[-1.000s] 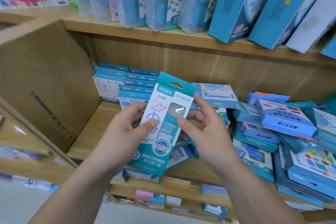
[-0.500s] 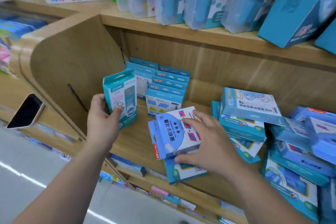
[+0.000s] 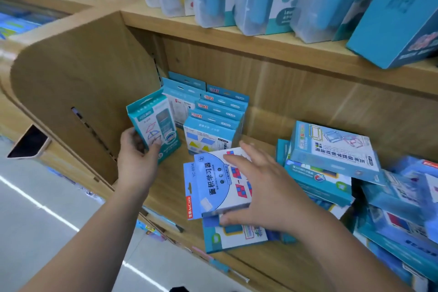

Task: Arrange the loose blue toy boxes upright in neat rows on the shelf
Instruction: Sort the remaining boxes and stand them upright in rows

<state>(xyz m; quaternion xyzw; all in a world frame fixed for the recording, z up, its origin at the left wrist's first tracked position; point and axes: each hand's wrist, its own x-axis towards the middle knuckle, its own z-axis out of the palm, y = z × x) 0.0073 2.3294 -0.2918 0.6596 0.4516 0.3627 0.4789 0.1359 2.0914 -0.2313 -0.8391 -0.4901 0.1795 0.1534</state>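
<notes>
Nearest me, R hand (image 3: 258,194) is lying flat over the blue-white box (image 3: 213,185), fingers spread across its face and thumb hooked under the lower edge, so gripping it loosely. That box is sitting tilted on a second flat box (image 3: 234,237) at the shelf board (image 3: 170,187) front. Vs 0.5 s ago: same grip, the hand is barely shifting, and I'm seeing it all from closer in.

L hand (image 3: 137,156) is still clamping the teal box (image 3: 154,125), thumb on the front, other fingers behind. The box is upright, slightly tilted, by the wooden side panel (image 3: 78,92); can't tell if its base is touching the board. Looks: teal, hang tab on top, white front w/ geometric line drawing, clear window.

Behind it the standing row (image 3: 213,121) of blue boxes is staying in place at the back left. To the right the loose pile (image 3: 336,163) is lying flat and jumbled. Farthest up, the upper shelf (image 3: 260,47) is carrying clear cases.
</notes>
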